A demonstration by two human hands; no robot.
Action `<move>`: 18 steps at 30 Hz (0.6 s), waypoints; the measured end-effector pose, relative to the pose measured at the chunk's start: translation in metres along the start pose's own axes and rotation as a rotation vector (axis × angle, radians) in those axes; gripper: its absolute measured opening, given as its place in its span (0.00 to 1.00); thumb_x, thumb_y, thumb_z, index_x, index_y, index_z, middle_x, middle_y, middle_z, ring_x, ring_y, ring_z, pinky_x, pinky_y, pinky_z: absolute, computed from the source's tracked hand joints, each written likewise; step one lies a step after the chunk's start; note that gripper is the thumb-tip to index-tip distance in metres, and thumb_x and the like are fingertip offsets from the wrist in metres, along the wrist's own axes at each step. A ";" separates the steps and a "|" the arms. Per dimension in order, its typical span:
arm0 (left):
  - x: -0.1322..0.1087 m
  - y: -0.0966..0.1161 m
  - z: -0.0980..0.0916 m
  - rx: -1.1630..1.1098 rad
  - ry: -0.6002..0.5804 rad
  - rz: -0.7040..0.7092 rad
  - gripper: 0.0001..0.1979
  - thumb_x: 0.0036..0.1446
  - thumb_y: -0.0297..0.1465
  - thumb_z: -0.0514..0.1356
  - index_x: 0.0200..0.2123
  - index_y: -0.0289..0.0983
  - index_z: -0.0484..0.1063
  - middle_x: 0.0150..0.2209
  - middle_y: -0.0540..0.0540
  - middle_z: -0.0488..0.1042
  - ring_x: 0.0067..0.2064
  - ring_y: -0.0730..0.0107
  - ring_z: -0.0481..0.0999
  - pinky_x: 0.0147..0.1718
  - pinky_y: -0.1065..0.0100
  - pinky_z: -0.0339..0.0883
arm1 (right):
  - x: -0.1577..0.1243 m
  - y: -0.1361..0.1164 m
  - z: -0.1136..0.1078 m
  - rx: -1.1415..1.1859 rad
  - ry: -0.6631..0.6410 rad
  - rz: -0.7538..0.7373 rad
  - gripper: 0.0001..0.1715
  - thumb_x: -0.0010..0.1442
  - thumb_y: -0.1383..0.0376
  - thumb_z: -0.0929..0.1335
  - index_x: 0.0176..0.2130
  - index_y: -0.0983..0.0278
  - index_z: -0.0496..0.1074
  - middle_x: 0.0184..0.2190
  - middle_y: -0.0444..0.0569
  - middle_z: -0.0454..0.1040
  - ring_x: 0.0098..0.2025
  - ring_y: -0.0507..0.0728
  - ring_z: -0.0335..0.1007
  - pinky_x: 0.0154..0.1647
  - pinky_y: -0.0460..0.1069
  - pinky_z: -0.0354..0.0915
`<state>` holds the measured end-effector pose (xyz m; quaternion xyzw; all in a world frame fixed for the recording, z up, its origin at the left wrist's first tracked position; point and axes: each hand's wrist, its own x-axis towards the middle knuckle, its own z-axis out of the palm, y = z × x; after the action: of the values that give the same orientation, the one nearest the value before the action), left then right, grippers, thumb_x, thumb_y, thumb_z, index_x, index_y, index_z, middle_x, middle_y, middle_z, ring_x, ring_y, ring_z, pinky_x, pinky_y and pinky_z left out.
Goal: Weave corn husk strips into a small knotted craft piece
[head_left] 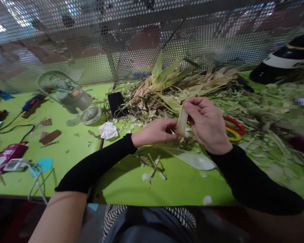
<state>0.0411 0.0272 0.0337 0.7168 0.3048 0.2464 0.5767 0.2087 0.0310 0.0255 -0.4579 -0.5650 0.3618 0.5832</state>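
Both hands meet above the green table (66,141); left hand (154,132) pinches the lower end of a pale husk strip (181,122), right hand (207,123) curls around its top; fingertips hide behind the strip; scissors (233,130) lie partly hidden behind the right hand.

Lower end of the pale dried husk strip (182,120): hidden in the grip of the left hand (154,132). Red and yellow plastic loop handles (235,130): part-covered by the right hand (208,125). Glossy black-and-white object (286,60): cut off at the right edge. Pixelated patch (303,102): content unreadable. Shapes behind the perforated metal screen (91,40): blurred.
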 end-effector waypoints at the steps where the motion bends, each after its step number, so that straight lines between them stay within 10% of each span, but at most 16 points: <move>1: 0.001 -0.001 0.000 -0.058 -0.013 -0.020 0.07 0.54 0.24 0.66 0.32 0.34 0.68 0.29 0.53 0.71 0.31 0.77 0.69 0.36 0.69 0.66 | 0.001 0.001 -0.001 0.012 -0.005 -0.005 0.12 0.59 0.54 0.73 0.36 0.57 0.71 0.28 0.43 0.71 0.30 0.55 0.71 0.33 0.51 0.70; 18: -0.001 0.015 -0.001 -0.429 0.299 -0.138 0.07 0.66 0.24 0.58 0.34 0.34 0.65 0.27 0.51 0.75 0.29 0.79 0.79 0.33 0.74 0.72 | -0.007 0.000 0.002 -0.184 -0.060 -0.188 0.23 0.54 0.49 0.78 0.42 0.59 0.72 0.33 0.44 0.74 0.33 0.54 0.73 0.35 0.50 0.73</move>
<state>0.0421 0.0249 0.0489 0.5115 0.3755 0.3688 0.6792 0.2058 0.0252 0.0227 -0.4435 -0.6535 0.2658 0.5527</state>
